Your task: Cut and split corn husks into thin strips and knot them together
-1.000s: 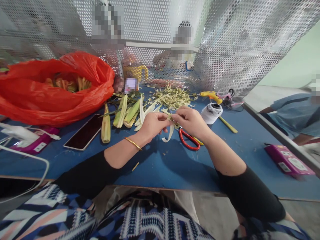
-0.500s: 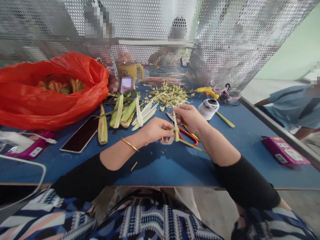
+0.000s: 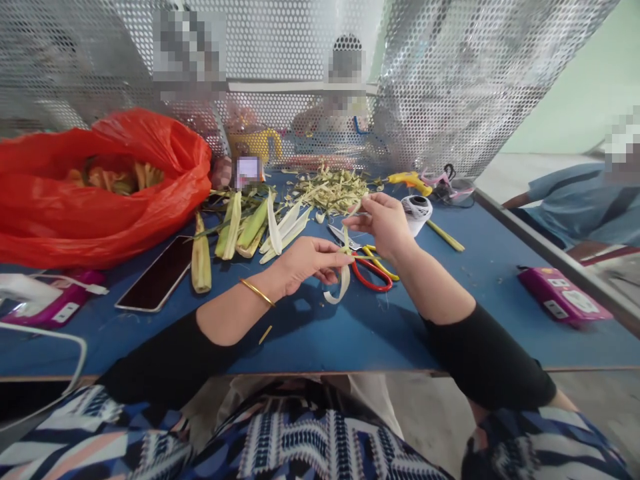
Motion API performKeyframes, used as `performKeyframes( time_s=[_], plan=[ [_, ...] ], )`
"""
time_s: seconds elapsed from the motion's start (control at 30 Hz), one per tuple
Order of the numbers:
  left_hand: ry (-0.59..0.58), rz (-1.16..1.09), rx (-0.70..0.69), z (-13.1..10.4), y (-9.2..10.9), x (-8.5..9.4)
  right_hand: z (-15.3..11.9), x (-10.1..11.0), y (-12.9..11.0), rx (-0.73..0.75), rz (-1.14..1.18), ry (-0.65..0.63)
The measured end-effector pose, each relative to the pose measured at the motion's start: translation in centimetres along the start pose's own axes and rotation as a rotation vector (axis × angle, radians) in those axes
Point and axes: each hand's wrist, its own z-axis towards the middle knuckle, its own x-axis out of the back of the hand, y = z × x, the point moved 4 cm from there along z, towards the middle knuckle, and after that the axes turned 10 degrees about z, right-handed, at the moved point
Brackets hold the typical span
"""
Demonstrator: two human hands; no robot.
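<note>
My left hand (image 3: 313, 261) pinches a pale green husk strip piece (image 3: 345, 277), whose curled end hangs below the fingers. My right hand (image 3: 385, 223) is closed on the upper end of the strip, above and to the right. Beneath the hands lie scissors (image 3: 373, 279) with red handles, beside another pair with yellow handles (image 3: 389, 268). Behind my right hand stands a spool of white thread (image 3: 417, 212). Pale husks (image 3: 287, 233) and green husks (image 3: 253, 230) lie to the left of the hands.
A red plastic bag (image 3: 45, 207) fills the back left, with a phone (image 3: 157, 273) in front of it. Husk scraps (image 3: 333, 190) are heaped by the perforated screen. A yellow glue gun (image 3: 410, 181) and a purple box (image 3: 563, 295) lie rightward. A person (image 3: 575, 207) is at the right.
The held piece has turned, and its curled end now hangs lower. My right hand has shifted up, further from my left. The whole view has moved slightly.
</note>
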Motion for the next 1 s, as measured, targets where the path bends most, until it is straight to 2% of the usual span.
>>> performKeyframes(
  time_s=[0.2,0.27,0.37,0.43,0.53,0.6,0.77,0.9,1.0],
  plan=[
    [0.021,0.009,0.054,-0.1,-0.3,-0.3,0.5,-0.3,0.7,0.237,0.007,-0.083],
    [0.053,-0.021,0.074,0.0,-0.3,0.1,0.8,0.0,0.4,0.286,-0.062,-0.122],
    [0.107,-0.070,0.066,0.2,0.1,1.1,0.6,0.5,-1.0,0.393,-0.291,-0.193],
    [0.143,-0.107,0.047,0.2,0.4,1.7,0.1,0.4,-2.1,0.472,-0.490,-0.345],
    [0.178,-0.133,0.045,0.2,0.7,2.3,-0.9,-0.3,-2.4,0.488,-0.727,-0.682],
    [0.173,-0.125,0.061,0.2,0.7,2.3,-1.2,-0.5,-2.2,0.495,-0.815,-0.785],
    [0.154,-0.111,0.078,0.4,0.4,2.1,-0.8,-0.8,-1.7,0.675,-0.955,-0.767],
    [0.173,-0.129,0.084,0.5,0.3,2.1,-0.4,-0.7,-1.2,0.736,-1.025,-0.728],
    [0.192,-0.177,0.085,0.4,0.3,2.4,-1.1,-0.8,-1.9,0.821,-0.973,-0.587]
  ],
)
